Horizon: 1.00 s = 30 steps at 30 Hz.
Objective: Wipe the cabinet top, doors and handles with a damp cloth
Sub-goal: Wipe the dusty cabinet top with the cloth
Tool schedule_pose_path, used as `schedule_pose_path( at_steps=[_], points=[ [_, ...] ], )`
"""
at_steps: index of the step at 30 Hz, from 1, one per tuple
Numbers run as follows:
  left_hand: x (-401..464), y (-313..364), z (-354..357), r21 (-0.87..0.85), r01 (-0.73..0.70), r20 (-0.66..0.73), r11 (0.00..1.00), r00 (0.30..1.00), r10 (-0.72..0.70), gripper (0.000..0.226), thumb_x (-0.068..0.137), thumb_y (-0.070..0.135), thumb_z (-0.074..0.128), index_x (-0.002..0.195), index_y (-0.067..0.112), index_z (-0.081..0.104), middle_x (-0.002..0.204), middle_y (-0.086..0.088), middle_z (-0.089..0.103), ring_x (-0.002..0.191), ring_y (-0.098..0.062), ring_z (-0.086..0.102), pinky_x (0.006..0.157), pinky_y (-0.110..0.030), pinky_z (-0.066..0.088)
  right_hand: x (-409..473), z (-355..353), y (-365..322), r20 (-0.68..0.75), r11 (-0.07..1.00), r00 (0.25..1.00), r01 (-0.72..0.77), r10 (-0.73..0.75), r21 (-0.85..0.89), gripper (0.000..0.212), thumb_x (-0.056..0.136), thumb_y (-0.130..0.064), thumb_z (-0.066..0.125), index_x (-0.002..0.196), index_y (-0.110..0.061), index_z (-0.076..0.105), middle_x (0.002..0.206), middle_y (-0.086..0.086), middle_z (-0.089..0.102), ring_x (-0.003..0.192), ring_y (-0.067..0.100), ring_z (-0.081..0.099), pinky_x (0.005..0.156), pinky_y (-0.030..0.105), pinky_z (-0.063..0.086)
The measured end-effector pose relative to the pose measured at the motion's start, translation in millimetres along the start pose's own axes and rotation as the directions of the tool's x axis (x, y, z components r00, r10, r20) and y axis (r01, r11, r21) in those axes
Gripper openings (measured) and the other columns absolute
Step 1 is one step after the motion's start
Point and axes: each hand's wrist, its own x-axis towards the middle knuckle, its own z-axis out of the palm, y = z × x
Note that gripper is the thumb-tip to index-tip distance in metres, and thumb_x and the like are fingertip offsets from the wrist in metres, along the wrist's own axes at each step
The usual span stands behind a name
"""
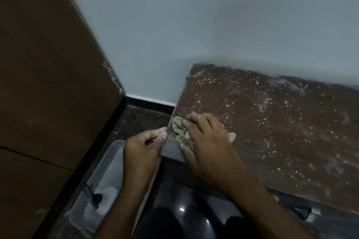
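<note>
The low brown cabinet top is speckled with white dust and crumbs. A crumpled grey-beige cloth lies at the top's near left corner. My right hand presses flat on the cloth, fingers spread over it. My left hand is cupped just beside the cabinet's left edge, below the corner, with dusty fingertips touching the edge. Nothing shows inside the left hand. The cabinet's doors and handles are out of sight below the top.
A grey perforated plastic basket with something white inside sits on the dark floor under my left arm. A tall brown wooden panel stands at the left. A pale wall runs behind the cabinet. My dark-clad knees fill the bottom middle.
</note>
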Motion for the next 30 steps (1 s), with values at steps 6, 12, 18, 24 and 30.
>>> schedule_pose_path(
  at_steps=[6,12,18,24,30],
  points=[
    [-8,-2,-2,0.043,0.013,-0.044,0.999,0.999,-0.011,0.018,0.091,0.006,0.063,0.102,0.014,0.075,0.089,0.005,0.077,0.087,-0.009,0.073,0.075,-0.024,0.058,-25,17,-21,-0.1,0.994,0.99,0.105,-0.102,0.024,0.048,0.084,-0.03,0.061,0.128,-0.011,0.061,0.132,0.004,0.057,0.123,0.023,0.048,0.107,0.042,0.046],
    [-14,0,-7,0.074,-0.042,-0.107,0.996,0.993,0.049,0.024,0.093,0.004,0.06,0.11,0.016,0.073,0.098,0.004,0.076,0.091,-0.005,0.072,0.083,-0.03,0.058,20,20,-33,-0.067,0.993,0.993,0.098,-0.094,0.071,0.053,0.093,-0.038,0.049,0.138,-0.009,0.051,0.142,0.007,0.05,0.136,0.023,0.039,0.116,0.044,0.029],
    [-15,2,-13,0.059,-0.09,-0.128,0.994,0.987,0.097,0.021,0.093,0.011,0.063,0.11,0.019,0.072,0.098,0.01,0.074,0.091,0.001,0.069,0.078,-0.017,0.056,-13,16,-26,-0.02,0.976,0.984,0.179,-0.177,0.126,0.051,0.094,-0.038,0.047,0.139,-0.015,0.055,0.145,0.001,0.053,0.138,0.018,0.041,0.119,0.04,0.03],
    [-21,1,-20,0.072,-0.14,-0.15,0.987,0.977,0.15,0.021,0.093,0.012,0.062,0.109,0.022,0.073,0.101,0.011,0.074,0.094,0.001,0.068,0.089,-0.032,0.056,11,23,-43,-0.059,0.993,0.994,0.092,-0.087,0.079,0.049,0.096,-0.031,0.052,0.141,-0.011,0.052,0.148,0.006,0.051,0.141,0.021,0.04,0.12,0.041,0.026],
    [-25,0,-22,0.065,-0.155,-0.051,0.986,0.986,0.159,0.02,0.093,0.014,0.063,0.106,0.024,0.073,0.101,0.009,0.075,0.094,-0.002,0.069,0.089,-0.036,0.057,-18,14,-21,0.018,0.977,0.984,0.173,-0.177,0.124,0.05,0.094,-0.028,0.053,0.142,-0.015,0.052,0.15,0.001,0.05,0.142,0.017,0.039,0.121,0.039,0.027]
  ],
)
